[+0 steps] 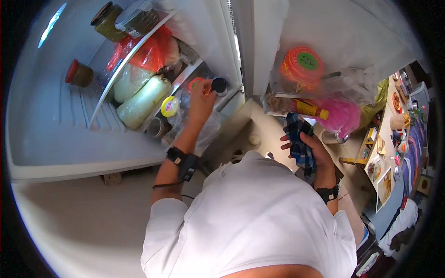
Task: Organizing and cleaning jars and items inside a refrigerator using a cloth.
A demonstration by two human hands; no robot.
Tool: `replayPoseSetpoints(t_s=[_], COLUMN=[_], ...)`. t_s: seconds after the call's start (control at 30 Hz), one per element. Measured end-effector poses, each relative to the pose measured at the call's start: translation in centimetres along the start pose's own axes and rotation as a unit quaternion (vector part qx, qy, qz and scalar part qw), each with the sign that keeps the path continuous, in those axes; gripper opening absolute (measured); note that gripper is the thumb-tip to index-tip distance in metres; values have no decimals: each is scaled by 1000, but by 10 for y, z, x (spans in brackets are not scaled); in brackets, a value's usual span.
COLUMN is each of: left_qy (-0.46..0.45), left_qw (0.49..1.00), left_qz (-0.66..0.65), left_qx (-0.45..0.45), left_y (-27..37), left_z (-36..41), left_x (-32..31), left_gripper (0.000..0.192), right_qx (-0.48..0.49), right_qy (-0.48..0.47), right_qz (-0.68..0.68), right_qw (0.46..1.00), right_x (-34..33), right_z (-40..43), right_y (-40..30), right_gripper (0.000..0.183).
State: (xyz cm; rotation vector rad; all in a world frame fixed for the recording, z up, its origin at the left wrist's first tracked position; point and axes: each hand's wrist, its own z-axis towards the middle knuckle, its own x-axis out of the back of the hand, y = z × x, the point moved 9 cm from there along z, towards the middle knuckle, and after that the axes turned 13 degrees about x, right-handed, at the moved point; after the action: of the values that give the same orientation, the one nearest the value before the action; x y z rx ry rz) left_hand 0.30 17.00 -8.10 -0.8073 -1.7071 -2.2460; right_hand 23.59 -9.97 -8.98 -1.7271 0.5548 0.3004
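My left hand [202, 106] reaches into the open refrigerator, its fingers at a red-orange lid [195, 83] that they partly cover. Whether they grip it is unclear. Just to the right of the fingertips is a black-capped container [219, 85]. A jar with a yellow lid [169, 106] and clear plastic bags [205, 130] lie beside the forearm. In my right hand [317, 147] is a folded blue-and-black plaid cloth [299, 142], held in front of the refrigerator door. Near that hand a yellow-capped bottle [311, 109] lies in the door shelf.
Bagged napa cabbage [144, 102] and a red plastic bag [151, 50] sit under a shelf edge [120, 71]. Jars, including a red-lidded one [79, 73], stand further in. The door holds a red-lidded tub [301, 67] and a pink bag [339, 113]. A cluttered table [381, 139] stands right.
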Motion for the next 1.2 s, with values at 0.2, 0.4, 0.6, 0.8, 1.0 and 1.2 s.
replayPoseSetpoints(t_s=[0.2,0.4,0.6,0.8,1.0,1.2], left_qy=[-32,-37,-78,-18,4,-217], left_qw=[962,862,836,860,945,887], left_qz=[272,506,543,507,323,-345], left_qx=[-9,-10,15,-53,-58,218], left_y=[-22,-51,-60,-40,8,-3], left_z=[11,38,52,44,19,-22], left_x=[-67,-101,-110,-107,-65,-45], left_gripper=[57,69,65,58,61,55], right_qx=[-5,32,46,60,50,83], right_qy=[28,92,201,224,169,-5], right_qz=[-24,-46,-48,-48,-34,-135], right_qw=[999,994,977,971,984,987], right_x=[18,34,63,68,57,26], right_z=[-20,-39,-63,-66,-51,-21], right_y=[5,0,2,2,-7,-19], right_gripper=[54,66,64,60,63,90])
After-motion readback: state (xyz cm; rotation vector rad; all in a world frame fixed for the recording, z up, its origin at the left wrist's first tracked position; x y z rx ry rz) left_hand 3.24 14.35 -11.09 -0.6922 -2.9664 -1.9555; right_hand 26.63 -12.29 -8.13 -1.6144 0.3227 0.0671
